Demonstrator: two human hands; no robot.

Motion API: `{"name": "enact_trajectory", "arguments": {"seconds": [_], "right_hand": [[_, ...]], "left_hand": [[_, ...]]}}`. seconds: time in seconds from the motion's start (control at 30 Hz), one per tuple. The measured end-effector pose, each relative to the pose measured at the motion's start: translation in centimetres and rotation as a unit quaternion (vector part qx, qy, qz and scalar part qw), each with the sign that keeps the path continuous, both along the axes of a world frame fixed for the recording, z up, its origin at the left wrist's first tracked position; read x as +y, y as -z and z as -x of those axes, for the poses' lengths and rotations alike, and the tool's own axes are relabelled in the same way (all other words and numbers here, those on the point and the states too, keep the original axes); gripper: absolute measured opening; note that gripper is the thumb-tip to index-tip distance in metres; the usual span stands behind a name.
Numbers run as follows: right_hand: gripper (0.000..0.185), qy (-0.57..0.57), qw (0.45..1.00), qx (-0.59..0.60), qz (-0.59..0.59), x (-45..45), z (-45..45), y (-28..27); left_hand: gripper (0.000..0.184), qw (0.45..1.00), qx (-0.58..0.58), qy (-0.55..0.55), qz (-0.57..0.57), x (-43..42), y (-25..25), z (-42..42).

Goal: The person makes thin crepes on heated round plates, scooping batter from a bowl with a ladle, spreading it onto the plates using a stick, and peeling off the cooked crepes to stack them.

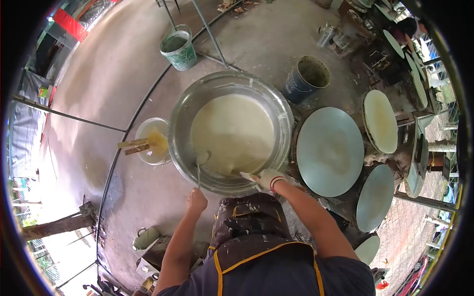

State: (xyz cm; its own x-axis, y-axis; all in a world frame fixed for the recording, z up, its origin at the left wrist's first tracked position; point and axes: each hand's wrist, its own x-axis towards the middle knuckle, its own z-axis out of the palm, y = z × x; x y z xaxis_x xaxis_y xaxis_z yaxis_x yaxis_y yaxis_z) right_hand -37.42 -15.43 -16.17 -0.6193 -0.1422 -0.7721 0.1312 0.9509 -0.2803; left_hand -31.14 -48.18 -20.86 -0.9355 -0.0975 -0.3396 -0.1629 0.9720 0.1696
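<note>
Seemingly, left hand (197, 200) tight round ladle (202, 159), right hand (269, 179) (whitish) round tool (249, 176).

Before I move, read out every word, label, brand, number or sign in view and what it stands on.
No text can be read anywhere.
Dark blue bucket: pale marks on its side, too blurred to tell whether they are lettering.
Green bucket: whitish smears, no readable letters.
Metal basin: no lettering visible on it.
Red sheet at the upper left: too blurred to tell.
</note>
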Motion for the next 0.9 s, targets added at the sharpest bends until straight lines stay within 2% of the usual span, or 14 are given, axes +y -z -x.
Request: {"name": "enact_trajectory", "arguments": {"seconds": [0.1,0.13,0.17,0.2,0.23,0.33,0.43,0.53,0.57,0.63,0.67,0.73,0.83,0.9], "right_hand": [[0.035,-0.066,0.993,0.075,0.065,-3.4,-2.2,2.1],[0.035,-0.025,0.994,0.071,0.084,-3.7,-2.8,2.6],[0.034,0.018,0.992,0.068,0.103,-3.8,-3.5,3.0],[0.034,0.061,0.988,0.066,0.122,-3.8,-3.9,3.1],[0.030,0.260,0.940,0.039,0.218,-3.8,-4.2,1.8],[0.025,0.399,0.876,0.019,0.271,-3.3,-1.3,-6.5],[0.022,0.395,0.862,0.122,0.295,-2.3,0.5,-9.9],[0.024,0.352,0.899,0.122,0.231,-0.9,1.6,-8.9],[0.025,0.370,0.889,0.067,0.259,0.3,1.4,-5.2],[0.026,0.344,0.909,-0.003,0.236,1.3,3.0,-7.1],[0.026,0.330,0.916,-0.040,0.224,1.6,3.6,-7.6],[0.026,0.441,0.856,-0.058,0.264,1.9,4.2,-5.4],[0.024,0.525,0.821,-0.054,0.219,-0.6,2.6,0.6],[0.020,0.555,0.778,-0.073,0.284,-2.8,0.9,2.5]], "left_hand": [[0.022,0.994,-0.005,0.067,-0.089,-1.5,9.0,-1.9],[0.020,0.965,-0.134,-0.065,-0.215,-0.7,6.7,-0.7],[0.019,0.889,-0.256,-0.190,-0.329,0.4,4.3,0.7],[0.017,0.768,-0.365,-0.305,-0.429,1.6,0.9,2.1],[0.014,0.694,-0.358,-0.357,-0.513,2.0,-1.4,2.6],[0.012,0.692,-0.249,-0.297,-0.608,4.1,-10.0,5.0],[0.012,0.768,-0.178,-0.220,-0.574,5.7,-13.2,8.0],[0.015,0.782,-0.225,-0.206,-0.544,5.5,-9.1,10.2],[0.017,0.824,-0.227,-0.178,-0.488,5.6,-7.7,11.0],[0.021,0.894,-0.225,-0.121,-0.368,5.5,-4.3,12.5],[0.023,0.939,-0.147,-0.071,-0.302,5.1,-1.2,12.6],[0.027,0.987,0.016,0.029,-0.158,4.2,6.0,12.1],[0.018,0.946,-0.150,-0.080,-0.277,6.4,9.8,11.4],[0.011,0.712,-0.367,-0.268,-0.535,8.1,6.6,11.9]]}}
